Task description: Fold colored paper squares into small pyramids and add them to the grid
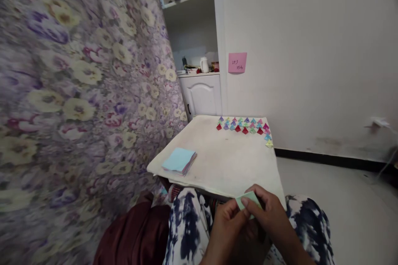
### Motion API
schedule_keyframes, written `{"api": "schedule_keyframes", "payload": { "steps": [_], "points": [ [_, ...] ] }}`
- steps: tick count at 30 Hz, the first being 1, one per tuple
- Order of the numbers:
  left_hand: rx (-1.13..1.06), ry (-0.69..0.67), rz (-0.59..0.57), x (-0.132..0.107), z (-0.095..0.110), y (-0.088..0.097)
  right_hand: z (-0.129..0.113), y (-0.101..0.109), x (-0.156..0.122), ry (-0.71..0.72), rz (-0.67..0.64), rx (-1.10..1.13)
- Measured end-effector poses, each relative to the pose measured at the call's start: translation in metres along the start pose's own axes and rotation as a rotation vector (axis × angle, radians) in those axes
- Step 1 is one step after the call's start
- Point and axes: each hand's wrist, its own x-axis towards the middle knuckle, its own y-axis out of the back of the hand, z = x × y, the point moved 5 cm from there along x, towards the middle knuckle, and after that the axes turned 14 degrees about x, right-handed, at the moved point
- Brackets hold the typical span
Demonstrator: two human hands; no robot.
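Note:
Between my two hands, over my lap at the near edge of the table, is a small light green piece of folded paper (pixel 249 198). My left hand (pixel 228 219) pinches its lower left side with thumb and fingers. From the right, my right hand (pixel 269 209) grips the same paper, its thumb lying across the front face. Fingers cover part of the paper, so its exact fold cannot be made out. A stack of square paper sheets (pixel 179 160) with a light blue one on top lies on the left of the table.
Small folded paper pieces (pixel 245 130) in several colours stand in rows along the far right of the cream-covered table (pixel 214 157). A pink note (pixel 237 62) is on the wall. A flowered curtain (pixel 93 112) hangs at left, beside a white cabinet (pixel 202 95).

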Motion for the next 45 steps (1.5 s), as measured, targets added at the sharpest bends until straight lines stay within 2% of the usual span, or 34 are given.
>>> {"api": "schedule_keyframes", "payload": {
  "steps": [4,10,17,21,23,26,30,34,41,45],
  "points": [
    [-0.027,-0.003,0.028,-0.003,-0.006,0.005,0.002,-0.005,0.000,0.033,-0.015,0.015],
    [-0.036,-0.108,0.099,-0.011,0.004,0.010,0.010,-0.010,0.003,0.049,-0.041,-0.035],
    [-0.063,-0.039,0.054,-0.006,-0.004,0.010,0.021,-0.011,0.005,0.024,-0.032,-0.057],
    [-0.067,-0.029,0.052,0.004,-0.006,0.020,0.018,-0.014,0.017,0.051,-0.008,-0.057],
    [-0.074,0.004,0.060,0.014,-0.009,0.030,0.017,-0.018,0.029,0.041,-0.044,-0.033],
    [-0.069,0.035,0.077,0.034,-0.013,0.048,0.019,-0.018,0.050,0.019,-0.069,0.001],
    [-0.065,-0.012,0.158,0.072,-0.010,0.075,0.028,-0.006,0.082,0.070,0.050,-0.023],
    [-0.085,-0.033,0.185,0.121,-0.002,0.089,0.037,0.008,0.119,0.133,0.133,0.001],
    [-0.131,-0.026,0.195,0.214,0.008,0.087,0.030,0.041,0.195,0.134,0.128,-0.080],
    [-0.098,-0.018,0.167,0.257,-0.003,0.080,0.043,0.067,0.232,0.177,0.191,-0.064]
  ]
}}
